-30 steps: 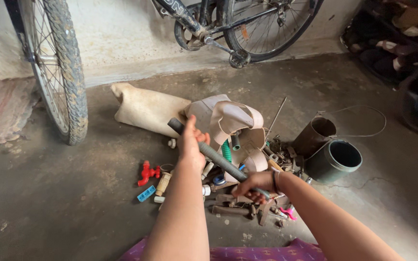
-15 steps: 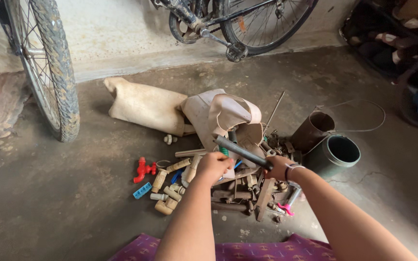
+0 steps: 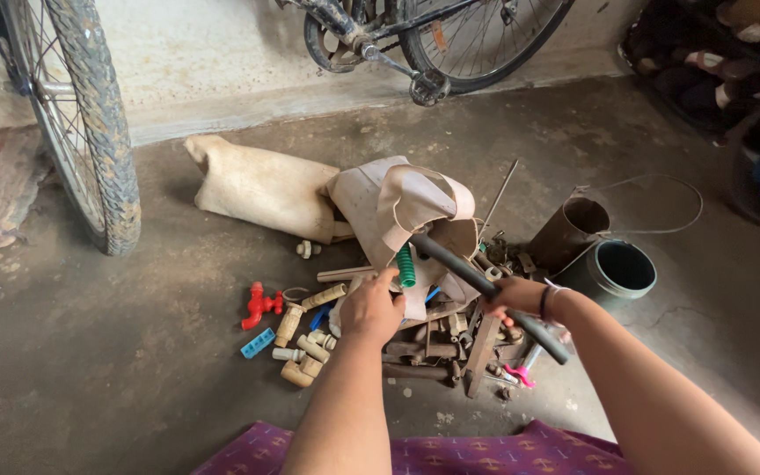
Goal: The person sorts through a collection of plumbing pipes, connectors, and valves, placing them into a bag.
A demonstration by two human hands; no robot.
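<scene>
Two hands worked above a heap of fittings on the concrete floor [image 3: 134, 352]. The right hand [image 3: 514, 299] was closed around a dark pipe [image 3: 485, 295], whose long axis ran diagonally: far end up-left toward the tan sack [image 3: 261, 186], near end down-right (past the wrist). The left hand [image 3: 371, 308] hovered loosely curled, holding nothing, near a green ribbed coil [image 3: 407, 265].

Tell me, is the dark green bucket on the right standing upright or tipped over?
Upright. The dark green bucket sits on the floor with its round mouth facing up; its inside looks dark, so contents cannot be told.
</scene>
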